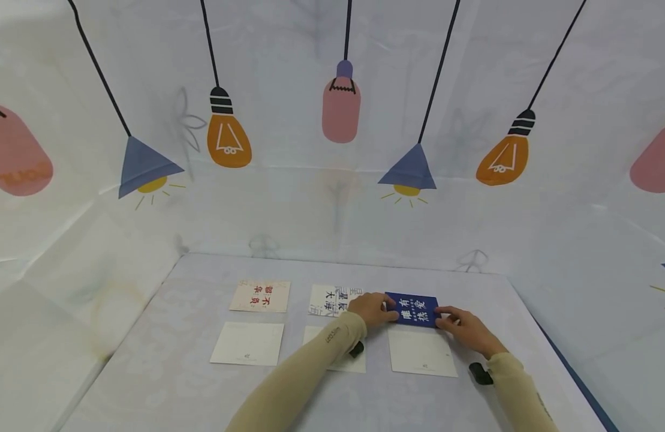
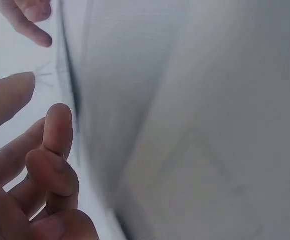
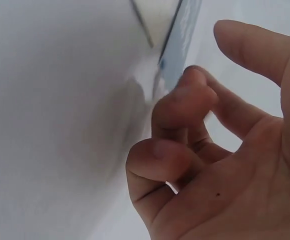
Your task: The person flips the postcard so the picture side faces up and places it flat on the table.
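Observation:
A dark blue card [image 1: 417, 309] with white characters lies at the right end of the back row on the table. At its left edge is my left hand [image 1: 371, 308], fingertips right at the card's side. My right hand [image 1: 466, 330] is at the opposite edge, thumb and index finger apart along it. In the right wrist view the fingertips [image 3: 192, 77] come up to the card [image 3: 182, 45], with the thumb standing away. In the left wrist view the thumb and fingers [image 2: 58, 130] are spread apart. A blank cream card [image 1: 423, 354] lies just in front of the blue one.
A white card with black characters [image 1: 327, 299] and a cream card with red characters [image 1: 260, 296] lie farther left. Blank cream cards [image 1: 247, 344] form the front row; my left forearm covers part of the middle one [image 1: 354, 363]. White lamp-printed sheeting [image 1: 289, 210] encloses the table.

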`<state>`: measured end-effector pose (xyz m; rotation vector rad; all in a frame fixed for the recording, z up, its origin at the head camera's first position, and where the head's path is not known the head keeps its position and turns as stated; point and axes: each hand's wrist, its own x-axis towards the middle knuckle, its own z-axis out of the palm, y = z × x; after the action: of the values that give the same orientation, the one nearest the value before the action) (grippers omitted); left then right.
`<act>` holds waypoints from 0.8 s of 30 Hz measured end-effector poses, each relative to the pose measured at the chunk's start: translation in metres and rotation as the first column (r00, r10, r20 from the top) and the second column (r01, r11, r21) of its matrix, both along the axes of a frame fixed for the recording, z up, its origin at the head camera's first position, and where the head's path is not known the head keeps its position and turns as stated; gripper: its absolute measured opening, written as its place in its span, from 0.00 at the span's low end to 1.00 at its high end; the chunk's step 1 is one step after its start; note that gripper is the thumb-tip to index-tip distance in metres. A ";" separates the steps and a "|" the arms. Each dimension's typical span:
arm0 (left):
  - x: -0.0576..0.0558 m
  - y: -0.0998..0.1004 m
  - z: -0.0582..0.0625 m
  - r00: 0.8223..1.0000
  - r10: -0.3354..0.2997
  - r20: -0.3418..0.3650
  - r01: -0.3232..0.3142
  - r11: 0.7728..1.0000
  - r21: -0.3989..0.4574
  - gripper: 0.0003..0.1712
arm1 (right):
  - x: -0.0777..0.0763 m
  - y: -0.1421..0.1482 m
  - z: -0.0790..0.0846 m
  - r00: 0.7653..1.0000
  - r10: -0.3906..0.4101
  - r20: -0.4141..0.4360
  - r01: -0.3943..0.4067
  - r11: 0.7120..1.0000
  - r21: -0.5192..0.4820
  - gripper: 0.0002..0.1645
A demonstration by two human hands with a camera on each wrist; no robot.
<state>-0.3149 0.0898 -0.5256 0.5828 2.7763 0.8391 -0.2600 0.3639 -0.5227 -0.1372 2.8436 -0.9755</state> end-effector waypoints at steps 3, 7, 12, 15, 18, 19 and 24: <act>0.001 -0.004 0.003 1.000 -0.025 -0.009 0.026 0.999 0.022 0.22 | 0.001 -0.004 -0.001 1.000 0.008 -0.026 -0.008 1.000 -0.015 0.30; 0.005 -0.015 0.007 0.996 -0.065 -0.053 0.067 0.997 0.032 0.22 | 0.002 -0.013 -0.003 0.998 -0.009 -0.068 0.006 0.999 -0.051 0.29; 0.013 -0.038 0.017 0.987 -0.102 -0.122 0.104 0.995 0.006 0.22 | 0.008 -0.037 0.000 0.989 -0.011 -0.147 0.001 0.998 -0.068 0.28; 0.016 -0.055 0.024 0.977 -0.123 -0.174 0.121 0.992 -0.025 0.22 | 0.011 -0.052 0.003 0.979 0.003 -0.206 -0.019 0.997 -0.075 0.27; 0.018 -0.076 0.030 0.964 -0.138 -0.226 0.131 0.990 -0.043 0.21 | 0.011 -0.064 0.004 0.964 0.015 -0.264 -0.043 0.994 -0.098 0.26; 0.019 -0.084 0.032 0.961 -0.138 -0.239 0.132 0.990 -0.043 0.21 | 0.011 -0.068 0.003 0.961 0.020 -0.276 -0.050 0.993 -0.103 0.26; 0.023 -0.124 0.034 0.964 -0.096 -0.247 0.100 0.995 0.002 0.20 | 0.011 -0.083 -0.002 0.951 0.041 -0.307 -0.077 0.992 -0.105 0.26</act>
<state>-0.2921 -0.0340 -0.4917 0.8761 2.9325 0.8169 -0.2495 0.2805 -0.5248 -0.4172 3.0314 -1.2012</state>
